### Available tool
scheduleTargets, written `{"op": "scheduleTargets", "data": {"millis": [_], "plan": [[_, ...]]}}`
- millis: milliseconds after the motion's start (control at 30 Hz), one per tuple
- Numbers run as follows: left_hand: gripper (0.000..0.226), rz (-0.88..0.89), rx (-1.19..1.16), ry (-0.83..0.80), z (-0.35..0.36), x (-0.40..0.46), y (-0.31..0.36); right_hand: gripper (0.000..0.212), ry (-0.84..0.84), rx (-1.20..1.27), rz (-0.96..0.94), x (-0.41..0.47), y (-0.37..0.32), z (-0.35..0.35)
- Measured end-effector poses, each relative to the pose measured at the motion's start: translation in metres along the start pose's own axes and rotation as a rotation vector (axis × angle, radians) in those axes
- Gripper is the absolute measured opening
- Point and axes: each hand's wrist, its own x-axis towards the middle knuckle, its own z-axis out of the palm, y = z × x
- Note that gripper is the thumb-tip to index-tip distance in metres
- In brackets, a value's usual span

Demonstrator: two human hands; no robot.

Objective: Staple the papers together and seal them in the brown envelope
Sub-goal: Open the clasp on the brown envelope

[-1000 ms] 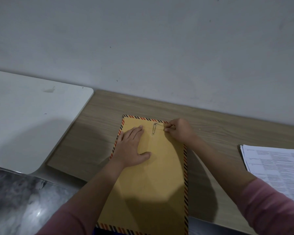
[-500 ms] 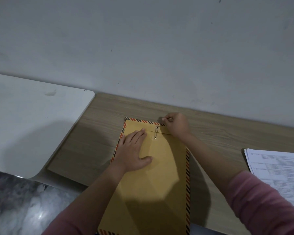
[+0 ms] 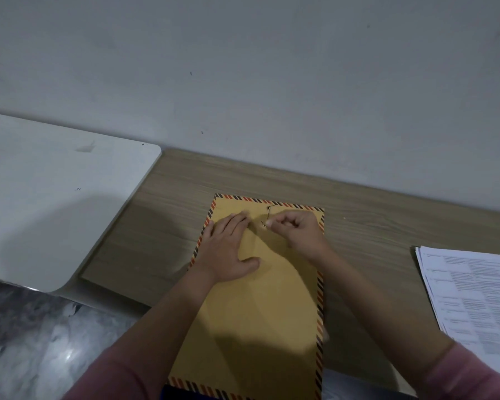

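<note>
A brown envelope (image 3: 260,298) with a striped red-and-dark border lies flat on the wooden table (image 3: 168,226), its long side running away from the person and its near end reaching past the table's front edge. The left hand (image 3: 228,249) rests palm down on the upper left part of the envelope, fingers (image 3: 234,223) straight and together, thumb spread out toward the envelope's middle, pressing the paper flat. The right hand (image 3: 298,232) sits just right of the left hand, near the envelope's top edge, with its fingers curled in and the fingertips pinching the end of a thin string (image 3: 267,216) at the envelope's closure. The string runs from the fingertips up to a small round fastener (image 3: 268,208) close to the top border of the envelope. Both forearms cross over the envelope's lower half, with pink sleeves at the near edge of the view. To the right of the envelope, well apart from it, a stack of printed papers (image 3: 474,290) lies on the table. To the left of the envelope, a white tabletop (image 3: 55,197) with a rounded corner lies over the edge of the wooden table. A plain grey wall (image 3: 243,82) rises behind the envelope.
</note>
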Motion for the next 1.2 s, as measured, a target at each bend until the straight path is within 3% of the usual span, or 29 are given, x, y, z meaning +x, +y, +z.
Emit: {"op": "scheduleTargets", "data": {"millis": [167, 267, 467, 667, 800, 933, 1100, 1200], "plan": [[0.098, 0.008, 0.005, -0.018, -0.001, 0.001, 0.001, 0.008, -0.124, -0.141, 0.003, -0.041, 0.023, -0.011], [0.099, 0.009, 0.010, -0.026, -0.003, 0.003, 0.002, 0.013, -0.082, -0.210, -0.009, -0.043, 0.022, -0.010], [0.101, -0.003, 0.020, -0.059, -0.003, 0.002, 0.004, 0.008, 0.193, -0.074, 0.120, -0.046, 0.012, -0.031], [0.101, 0.018, 0.001, -0.077, -0.005, -0.002, 0.004, 0.022, 0.655, -0.049, 0.236, -0.017, 0.010, -0.060], [0.100, 0.077, -0.003, -0.091, -0.009, -0.008, 0.002, 0.013, 0.722, -0.161, 0.229, -0.006, 0.014, -0.069], [0.101, 0.150, 0.014, -0.155, -0.013, -0.011, 0.003, 0.012, 0.526, -0.379, 0.133, -0.012, 0.020, -0.059], [0.099, 0.223, -0.004, -0.197, -0.016, -0.010, 0.011, 0.044, 0.133, -0.758, -0.070, -0.032, 0.033, -0.045], [0.100, 0.236, -0.037, -0.241, -0.018, -0.006, 0.016, 0.045, 0.073, -0.834, -0.137, -0.036, 0.038, -0.049]]}}
